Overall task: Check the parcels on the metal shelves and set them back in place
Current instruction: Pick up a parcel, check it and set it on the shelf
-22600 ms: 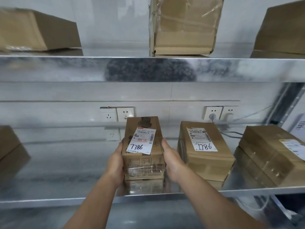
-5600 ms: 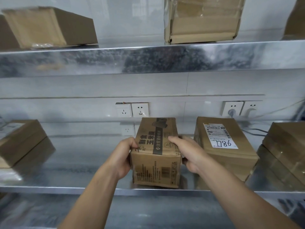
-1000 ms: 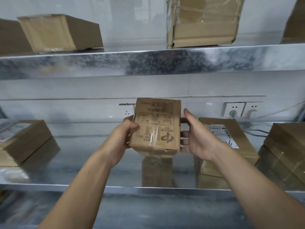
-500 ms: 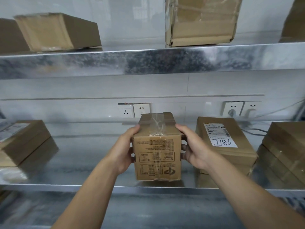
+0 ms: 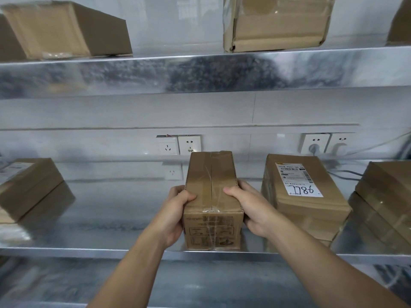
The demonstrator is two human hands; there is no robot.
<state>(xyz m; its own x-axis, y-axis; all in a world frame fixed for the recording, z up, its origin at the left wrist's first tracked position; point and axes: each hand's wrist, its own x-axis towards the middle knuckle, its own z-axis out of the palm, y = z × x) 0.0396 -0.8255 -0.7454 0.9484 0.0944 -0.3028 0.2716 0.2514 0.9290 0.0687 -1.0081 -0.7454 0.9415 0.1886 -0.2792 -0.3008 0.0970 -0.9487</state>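
A far box (image 5: 29, 185) lies at the shelf's (image 5: 106, 210) left. The middle box (image 5: 211, 192), seemingly set down at the front edge, is gripped at both sides by the left hand (image 5: 174, 213) and right hand (image 5: 251, 207); only release is left. A labelled box (image 5: 302, 196) stands beside.

Far end & underside of held parcel (image 5: 211, 196) hidden; print on its near face too blurred to read. Fingertips of left hand (image 5: 175, 216) & right hand (image 5: 251, 210) hidden vs. the parcel's sides. Labelled parcel (image 5: 304, 210): small print illegible. Left-edge parcel (image 5: 29, 185) & right-edge parcel (image 5: 387, 196) cut off by frame, left one's label blurred. Top-shelf box (image 5: 275, 21) cropped at top.
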